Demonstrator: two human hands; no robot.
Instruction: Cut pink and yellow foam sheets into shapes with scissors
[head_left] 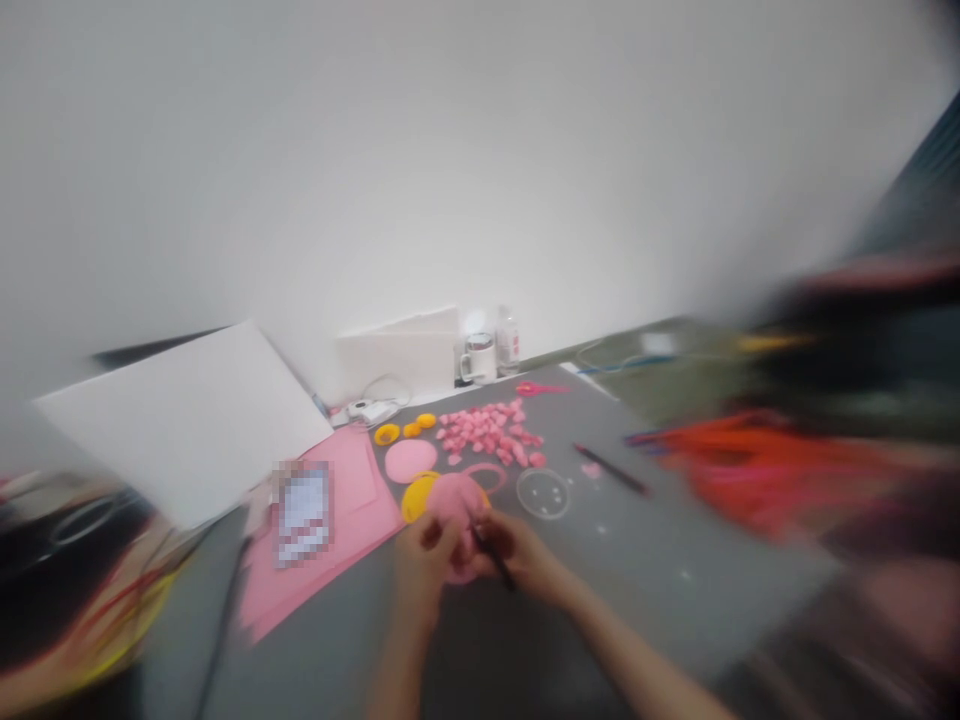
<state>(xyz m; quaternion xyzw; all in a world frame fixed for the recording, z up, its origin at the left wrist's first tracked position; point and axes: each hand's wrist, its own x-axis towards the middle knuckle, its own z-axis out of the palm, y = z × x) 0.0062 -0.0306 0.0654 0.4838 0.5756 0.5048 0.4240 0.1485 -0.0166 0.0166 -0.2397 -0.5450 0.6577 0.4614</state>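
Note:
My left hand [426,550] is closed on a rounded pink piece [455,492], held above the near part of the dark grey table. In my right hand [521,550] is a slim dark stick-like tool [493,562], its upper end against the pink piece; blur hides its exact kind. Just behind my hands lie a yellow disc [417,498], partly covered, and a thin pink ring [491,477]. Farther back are a flat pink disc [410,461], a pile of small pink pieces [484,430] and several small yellow pieces [387,434].
Pink sheets [341,560] with a blurred-out phone [302,515] lie left. A clear round item [544,494], a dark pen-like stick [613,469] and pink scissors [541,388] lie right. Behind stand a mug [480,362] and bottle [508,340]. A white board [187,430] leans left.

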